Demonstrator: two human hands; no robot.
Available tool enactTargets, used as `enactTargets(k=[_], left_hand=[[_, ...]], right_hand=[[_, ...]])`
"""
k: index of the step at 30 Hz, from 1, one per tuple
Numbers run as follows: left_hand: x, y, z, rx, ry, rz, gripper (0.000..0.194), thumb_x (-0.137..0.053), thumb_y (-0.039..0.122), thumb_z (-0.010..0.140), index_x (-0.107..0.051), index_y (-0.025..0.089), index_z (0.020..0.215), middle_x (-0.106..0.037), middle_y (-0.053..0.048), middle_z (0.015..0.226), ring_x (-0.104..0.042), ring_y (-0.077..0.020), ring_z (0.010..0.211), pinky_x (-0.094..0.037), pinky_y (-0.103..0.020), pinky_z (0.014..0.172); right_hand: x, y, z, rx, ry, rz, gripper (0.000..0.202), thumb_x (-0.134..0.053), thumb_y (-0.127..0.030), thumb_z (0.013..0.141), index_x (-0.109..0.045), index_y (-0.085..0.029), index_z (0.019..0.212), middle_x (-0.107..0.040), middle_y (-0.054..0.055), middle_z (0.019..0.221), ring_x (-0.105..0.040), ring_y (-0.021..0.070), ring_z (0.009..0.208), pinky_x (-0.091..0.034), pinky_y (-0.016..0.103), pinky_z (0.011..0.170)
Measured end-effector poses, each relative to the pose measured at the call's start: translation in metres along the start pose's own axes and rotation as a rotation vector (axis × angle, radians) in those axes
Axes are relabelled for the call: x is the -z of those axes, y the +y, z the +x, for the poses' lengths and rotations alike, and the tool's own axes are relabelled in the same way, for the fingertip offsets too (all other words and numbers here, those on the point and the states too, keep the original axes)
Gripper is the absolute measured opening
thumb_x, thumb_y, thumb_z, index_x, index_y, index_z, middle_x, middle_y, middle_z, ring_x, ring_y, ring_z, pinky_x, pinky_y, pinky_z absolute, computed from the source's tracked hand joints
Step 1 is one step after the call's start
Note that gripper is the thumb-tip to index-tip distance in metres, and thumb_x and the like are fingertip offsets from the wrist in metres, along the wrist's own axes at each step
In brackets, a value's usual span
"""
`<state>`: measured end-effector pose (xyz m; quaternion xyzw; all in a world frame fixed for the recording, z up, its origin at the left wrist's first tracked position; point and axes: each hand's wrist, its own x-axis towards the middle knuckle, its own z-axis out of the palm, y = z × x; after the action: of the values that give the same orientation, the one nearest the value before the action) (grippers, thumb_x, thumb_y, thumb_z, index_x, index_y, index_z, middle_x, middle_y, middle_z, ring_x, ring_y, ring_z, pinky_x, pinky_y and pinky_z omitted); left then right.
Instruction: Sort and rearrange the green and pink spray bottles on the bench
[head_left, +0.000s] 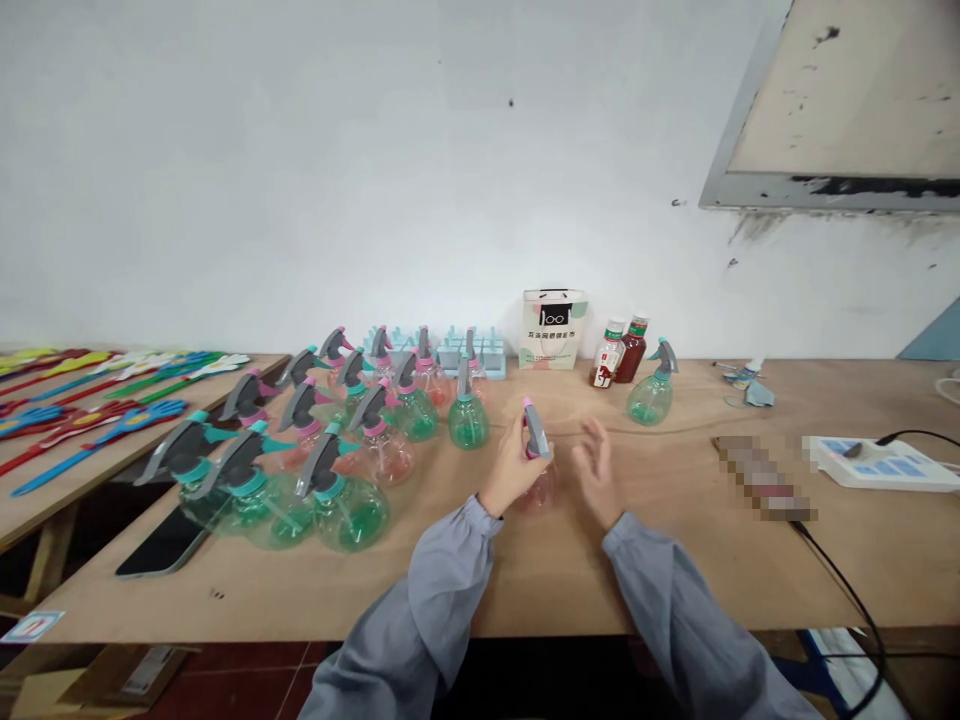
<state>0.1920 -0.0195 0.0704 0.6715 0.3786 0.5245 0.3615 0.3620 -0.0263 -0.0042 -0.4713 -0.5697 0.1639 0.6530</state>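
Observation:
My left hand point(505, 468) is wrapped round the neck of a pink spray bottle point(538, 492) with a grey trigger head, upright on the table in front of me. To the right of that bottle is my right hand point(596, 465), slightly blurred, its fingers apart and nothing in them. Several more spray bottles with green or pink bases stand in rows to the left, among them a green spray bottle point(349, 512) at the front and another green spray bottle point(469, 415) nearest my left hand. A lone green spray bottle point(651, 395) stands behind my right hand.
At the back are a paper bag point(553, 345), two sauce bottles point(608, 352) and light-blue racks point(491, 355). A black phone point(163, 545) lies at left, a power strip point(889, 465) with a cable at right. Colourful plastic flowers point(97, 440) cover the side table.

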Motion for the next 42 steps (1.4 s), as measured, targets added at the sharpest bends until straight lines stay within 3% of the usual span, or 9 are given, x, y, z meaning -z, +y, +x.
enactTargets(k=[3, 6, 10, 14, 22, 27, 33, 37, 42], left_hand=[[0.011, -0.004, -0.001, 0.049, -0.017, -0.010, 0.059, -0.067, 0.021, 0.073, -0.055, 0.017, 0.131, -0.068, -0.013, 0.119, -0.066, -0.0172, 0.083, -0.054, -0.034, 0.081], [0.018, -0.006, -0.001, -0.019, 0.014, -0.031, 0.051, -0.062, 0.017, 0.072, -0.062, 0.017, 0.123, -0.069, -0.013, 0.123, -0.068, -0.0223, 0.105, -0.051, -0.037, 0.097], [0.022, -0.004, 0.001, -0.063, 0.026, -0.064, 0.040, -0.060, 0.019, 0.075, -0.067, 0.018, 0.115, -0.071, -0.011, 0.120, -0.066, -0.0262, 0.116, -0.051, -0.042, 0.103], [0.023, -0.004, 0.000, -0.077, 0.029, -0.080, 0.035, -0.062, 0.023, 0.079, -0.068, 0.019, 0.112, -0.074, -0.010, 0.110, -0.067, -0.0261, 0.114, -0.052, -0.042, 0.102], [0.031, -0.006, 0.002, -0.054, 0.011, -0.146, 0.036, -0.067, 0.029, 0.076, -0.069, 0.016, 0.109, -0.074, -0.012, 0.115, -0.069, -0.0239, 0.112, -0.051, -0.038, 0.102], [0.043, 0.007, 0.008, 0.069, -0.012, -0.176, 0.028, -0.070, 0.033, 0.074, -0.073, 0.017, 0.096, -0.077, -0.008, 0.098, -0.071, -0.0211, 0.096, -0.055, -0.033, 0.088], [0.061, 0.022, 0.008, 0.251, -0.006, -0.392, 0.029, -0.070, 0.031, 0.065, -0.075, 0.018, 0.091, -0.076, -0.005, 0.082, -0.069, -0.0173, 0.075, -0.048, -0.023, 0.060], [0.065, 0.025, 0.006, 0.396, -0.074, -0.509, 0.029, -0.067, 0.029, 0.060, -0.072, 0.017, 0.085, -0.073, -0.003, 0.072, -0.062, -0.0132, 0.061, -0.033, -0.018, 0.045], [0.063, 0.024, 0.004, 0.459, -0.037, -0.605, 0.012, -0.062, 0.024, 0.053, -0.063, 0.017, 0.062, -0.063, 0.000, 0.058, -0.054, -0.0093, 0.053, -0.031, -0.016, 0.042]], right_hand=[[0.048, 0.013, 0.052, -0.071, 0.315, -0.141, 0.067, -0.056, -0.058, 0.089, -0.038, -0.019, 0.141, -0.045, 0.017, 0.146, -0.050, 0.0280, 0.130, -0.039, 0.049, 0.113], [0.091, 0.033, 0.107, -0.063, 0.564, -0.359, 0.082, -0.059, -0.065, 0.080, -0.041, -0.010, 0.138, -0.044, 0.023, 0.143, -0.041, 0.0332, 0.136, -0.030, 0.052, 0.117], [0.115, 0.060, 0.154, -0.189, 0.517, -0.502, 0.093, -0.068, -0.065, 0.072, -0.036, -0.011, 0.141, -0.043, 0.025, 0.146, -0.036, 0.0366, 0.141, -0.024, 0.055, 0.119], [0.113, 0.078, 0.165, -0.312, 0.446, -0.533, 0.098, -0.073, -0.058, 0.068, -0.034, -0.010, 0.144, -0.040, 0.026, 0.151, -0.036, 0.0375, 0.143, -0.025, 0.053, 0.119], [0.101, 0.082, 0.141, -0.311, 0.451, -0.569, 0.078, -0.072, -0.054, 0.071, -0.050, -0.013, 0.133, -0.051, 0.023, 0.134, -0.044, 0.0379, 0.132, -0.034, 0.055, 0.111], [0.072, 0.060, 0.077, -0.127, 0.334, -0.498, 0.079, -0.069, -0.064, 0.073, -0.052, -0.016, 0.133, -0.051, 0.015, 0.122, -0.048, 0.0326, 0.122, -0.039, 0.050, 0.108], [0.035, 0.021, 0.004, 0.008, 0.159, -0.387, 0.065, -0.070, -0.061, 0.078, -0.056, -0.020, 0.126, -0.055, 0.008, 0.109, -0.054, 0.0277, 0.109, -0.045, 0.049, 0.101], [0.029, 0.010, -0.007, 0.016, 0.116, -0.345, 0.061, -0.071, -0.061, 0.076, -0.059, -0.020, 0.121, -0.055, 0.007, 0.105, -0.055, 0.0271, 0.106, -0.047, 0.048, 0.098], [0.031, 0.009, -0.005, 0.009, 0.122, -0.323, 0.061, -0.071, -0.062, 0.076, -0.059, -0.021, 0.119, -0.055, 0.006, 0.104, -0.056, 0.0269, 0.105, -0.048, 0.047, 0.096]])
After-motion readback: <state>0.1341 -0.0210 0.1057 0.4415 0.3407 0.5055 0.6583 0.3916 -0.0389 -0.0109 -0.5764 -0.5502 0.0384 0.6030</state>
